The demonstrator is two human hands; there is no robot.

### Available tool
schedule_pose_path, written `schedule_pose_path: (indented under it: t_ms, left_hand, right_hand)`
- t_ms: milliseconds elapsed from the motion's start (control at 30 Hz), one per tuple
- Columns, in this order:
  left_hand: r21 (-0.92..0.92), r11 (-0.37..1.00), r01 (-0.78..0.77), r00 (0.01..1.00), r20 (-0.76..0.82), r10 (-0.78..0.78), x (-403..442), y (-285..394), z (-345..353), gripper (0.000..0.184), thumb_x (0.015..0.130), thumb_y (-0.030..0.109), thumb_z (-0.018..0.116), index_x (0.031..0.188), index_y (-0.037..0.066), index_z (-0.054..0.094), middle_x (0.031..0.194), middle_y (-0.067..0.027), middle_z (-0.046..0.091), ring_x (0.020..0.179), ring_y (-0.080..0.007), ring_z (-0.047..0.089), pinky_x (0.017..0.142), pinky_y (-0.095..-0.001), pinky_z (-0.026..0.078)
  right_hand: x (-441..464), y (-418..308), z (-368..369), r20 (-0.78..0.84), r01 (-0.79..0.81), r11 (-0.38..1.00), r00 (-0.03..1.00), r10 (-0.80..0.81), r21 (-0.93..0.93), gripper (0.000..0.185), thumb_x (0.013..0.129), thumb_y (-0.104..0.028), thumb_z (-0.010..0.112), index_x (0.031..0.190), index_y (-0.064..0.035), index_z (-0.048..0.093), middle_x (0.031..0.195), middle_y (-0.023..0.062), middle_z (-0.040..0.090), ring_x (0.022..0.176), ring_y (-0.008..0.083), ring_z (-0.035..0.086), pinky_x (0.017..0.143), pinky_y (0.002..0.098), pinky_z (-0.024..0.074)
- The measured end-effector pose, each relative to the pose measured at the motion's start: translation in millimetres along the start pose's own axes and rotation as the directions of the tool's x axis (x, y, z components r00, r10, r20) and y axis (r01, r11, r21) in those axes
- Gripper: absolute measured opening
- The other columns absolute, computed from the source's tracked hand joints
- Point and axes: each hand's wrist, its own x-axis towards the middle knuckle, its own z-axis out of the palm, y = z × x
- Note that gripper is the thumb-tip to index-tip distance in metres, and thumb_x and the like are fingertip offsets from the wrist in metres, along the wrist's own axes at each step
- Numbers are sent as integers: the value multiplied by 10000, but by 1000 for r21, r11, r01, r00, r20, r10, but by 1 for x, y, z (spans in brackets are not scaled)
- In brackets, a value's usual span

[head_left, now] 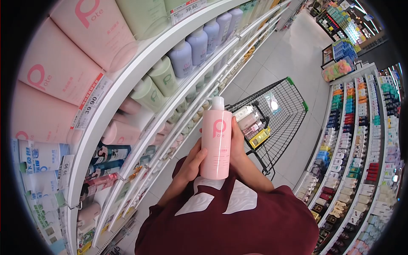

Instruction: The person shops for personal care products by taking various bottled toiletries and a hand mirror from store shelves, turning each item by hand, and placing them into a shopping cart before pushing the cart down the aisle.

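Note:
A pink pump bottle with a white pump top stands upright in front of my chest, its label facing me. My left hand grips its left side, thumb on the front. Around the right side and back of the bottle is my right hand, its fingers partly hidden behind it. Beyond the bottle, a black wire shopping cart with green corners holds several packaged items, among them a yellow package.
White shelves on the left carry pink, green and purple bottles and price tags. Curved shelves full of small products line the right. A tiled aisle floor runs between them.

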Motion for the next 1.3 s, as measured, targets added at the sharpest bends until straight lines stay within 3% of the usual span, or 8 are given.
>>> schedule_pose_path:
  t_ms: [233,433,633,900,1300]
  left_hand:
    - [-4,999,32,999,-15,-32,1,-6,0,654,1007,349,424,1500,-61,297,1498,-174,409,1378,-238,395,1150,-350,278]
    - [-14,1000,-2,996,-84,1,-1,-8,10,616,1009,324,468,1464,-67,333,1399,-176,489,1296,-233,469,1109,-349,331]
    - [53,998,-20,996,-89,24,-1,-12,10,625,1006,323,518,1457,-70,339,1387,-176,495,1289,-228,471,1100,-351,340]
    - [63,998,-17,995,-92,23,-2,-11,7,705,962,392,613,1423,-67,345,1285,-177,545,1183,-218,545,1021,-338,415]
    - [75,997,-4,997,-83,11,-1,-8,2,744,956,430,614,1428,-73,333,1291,-187,537,1194,-227,540,1026,-344,411]
  right_hand:
    - [1,-1,1,-44,49,999,998,-49,-1,715,1017,-575,242,1328,12,508,1109,248,649,967,331,671,849,425,562]
    - [0,-6,2,16,71,997,997,-71,15,672,1020,-530,274,1318,28,504,1145,232,641,993,362,669,847,449,571]
    - [-5,-12,6,73,-10,997,997,5,78,696,1005,-539,304,1345,37,498,1212,220,625,1002,376,670,838,455,578]
    - [-3,-10,7,117,-57,989,992,41,133,711,1006,-536,286,1344,53,494,1221,232,616,961,371,682,755,436,606]
    - [1,-7,6,128,-47,992,991,31,120,715,1002,-538,280,1353,51,482,1233,233,605,983,366,674,760,436,606]
